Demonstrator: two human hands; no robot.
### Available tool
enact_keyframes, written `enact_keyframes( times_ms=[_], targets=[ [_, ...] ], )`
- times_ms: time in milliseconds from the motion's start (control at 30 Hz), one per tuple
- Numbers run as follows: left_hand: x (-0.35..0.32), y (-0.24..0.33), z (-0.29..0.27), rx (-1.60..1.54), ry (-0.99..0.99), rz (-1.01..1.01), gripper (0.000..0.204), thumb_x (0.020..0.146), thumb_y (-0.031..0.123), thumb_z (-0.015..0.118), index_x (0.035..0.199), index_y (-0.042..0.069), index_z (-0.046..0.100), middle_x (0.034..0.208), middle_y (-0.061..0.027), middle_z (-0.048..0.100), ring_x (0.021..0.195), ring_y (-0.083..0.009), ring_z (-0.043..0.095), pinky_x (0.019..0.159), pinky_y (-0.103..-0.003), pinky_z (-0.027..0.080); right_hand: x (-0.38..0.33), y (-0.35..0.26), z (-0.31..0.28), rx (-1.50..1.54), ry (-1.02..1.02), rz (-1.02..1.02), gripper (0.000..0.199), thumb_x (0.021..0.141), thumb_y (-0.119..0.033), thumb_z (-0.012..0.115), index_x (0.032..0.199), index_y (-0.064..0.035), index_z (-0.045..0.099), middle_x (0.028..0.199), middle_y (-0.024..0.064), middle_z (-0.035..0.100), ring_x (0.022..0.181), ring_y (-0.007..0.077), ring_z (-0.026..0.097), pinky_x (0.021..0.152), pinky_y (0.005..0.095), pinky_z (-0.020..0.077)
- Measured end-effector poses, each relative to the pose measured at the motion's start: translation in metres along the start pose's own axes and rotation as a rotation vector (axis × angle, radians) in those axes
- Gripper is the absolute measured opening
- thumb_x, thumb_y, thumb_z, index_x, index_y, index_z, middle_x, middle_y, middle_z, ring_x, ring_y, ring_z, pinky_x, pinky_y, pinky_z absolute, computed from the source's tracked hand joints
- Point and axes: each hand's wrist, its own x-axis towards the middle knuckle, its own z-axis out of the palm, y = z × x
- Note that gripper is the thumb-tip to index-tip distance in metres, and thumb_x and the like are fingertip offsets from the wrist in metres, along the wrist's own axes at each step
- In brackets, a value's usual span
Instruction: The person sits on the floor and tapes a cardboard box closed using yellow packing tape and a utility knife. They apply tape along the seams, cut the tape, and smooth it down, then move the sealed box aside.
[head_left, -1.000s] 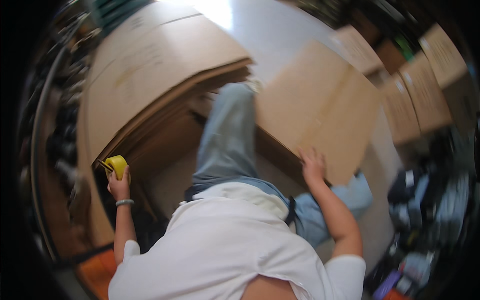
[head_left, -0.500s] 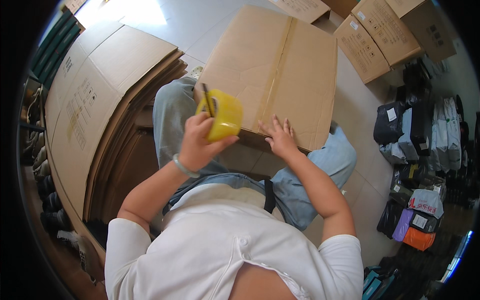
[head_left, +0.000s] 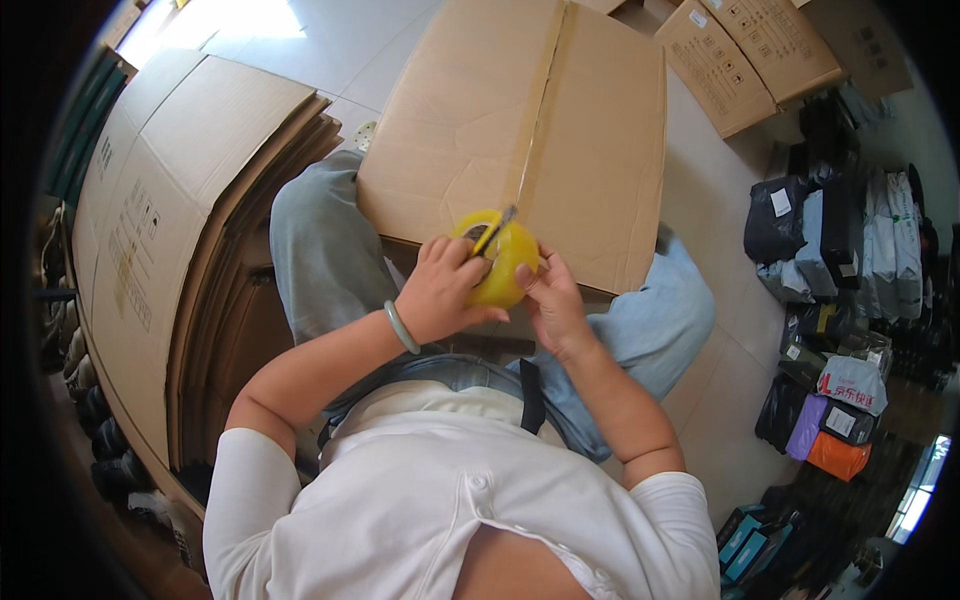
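A thick roll of yellow packing tape (head_left: 512,262) is held between my hands at the near edge of a large cardboard box (head_left: 450,140). My left hand (head_left: 442,285) is closed on the roll from the left, with its fingers at the core. A slim dark-and-yellow tool (head_left: 494,231), its kind unclear, sticks out over the roll by those fingers. My right hand (head_left: 555,305) pinches the roll's right side, thumb in front and fingers partly hidden behind. Brown tape (head_left: 545,100) runs along the box's top seam. The box stands between my knees.
Folded cardboard sheets (head_left: 170,220) lean in a stack at my left. More cartons (head_left: 720,65) stand at the far right. Wrapped parcels (head_left: 835,400) in black, purple, orange and grey lie along the right side. Shoes (head_left: 105,420) line the left edge.
My right hand has left the box top and taken hold of the tape roll. My left hand has brought the roll right and slightly nearer. The view has shifted a little.
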Motion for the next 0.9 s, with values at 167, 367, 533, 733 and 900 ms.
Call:
enact_keyframes(
  times_ms=[167,367,533,733,900],
  targets=[
    [0.041,-0.062,-0.001,0.071,0.064,-0.270,0.015,0.085,0.013,0.059,0.099,0.009,0.059,0.096,-0.0148,0.052,0.096,-0.0343,0.050,0.085,-0.041,0.041,0.000,-0.010,-0.013,-0.040,0.105,-0.152,0.066,0.084,-0.009,0.071,0.134,-0.0021,0.029,0.120,0.0144,0.056,0.109,0.0193,0.055,0.092,0.0325,0.0462],
    [0.048,-0.156,0.062,0.315,-0.188,-0.315,0.018,0.083,0.003,0.054,0.098,0.011,0.060,0.103,-0.0141,0.054,0.098,-0.0348,0.051,0.088,-0.042,0.043,-0.007,-0.013,-0.002,0.014,0.026,-0.215,0.073,0.082,-0.005,0.071,0.139,-0.0068,0.025,0.119,0.0151,0.057,0.108,0.0200,0.055,0.094,0.0327,0.0453],
    [0.035,-0.126,0.070,0.181,0.020,-0.268,0.013,0.086,0.010,0.056,0.098,0.010,0.060,0.106,-0.0149,0.056,0.098,-0.0350,0.051,0.085,-0.040,0.042,-0.015,-0.018,0.008,0.013,-0.026,-0.234,0.076,0.083,-0.002,0.069,0.142,-0.0093,0.021,0.119,0.0154,0.057,0.109,0.0194,0.055,0.094,0.0316,0.0453],
    [0.007,0.003,-0.013,-0.390,-0.033,0.058,0.044,0.082,0.036,0.069,0.103,0.001,0.055,0.092,-0.0185,0.057,0.087,-0.0346,0.054,0.077,-0.038,0.044,-0.025,-0.028,0.015,0.112,-0.060,-0.060,0.072,0.085,-0.004,0.067,0.141,-0.0106,0.022,0.119,0.0147,0.058,0.106,0.0181,0.057,0.090,0.0305,0.0477],
    [-0.034,0.037,0.003,-0.563,-0.126,-0.347,0.050,0.075,0.037,0.075,0.103,0.001,0.054,0.084,-0.0181,0.058,0.078,-0.0363,0.055,0.070,-0.041,0.045,-0.034,-0.029,0.022,-0.514,-0.125,-0.050,0.053,0.085,-0.006,0.068,0.129,-0.0070,0.041,0.112,0.0127,0.059,0.103,0.0191,0.057,0.086,0.0309,0.0478]
  ],
)
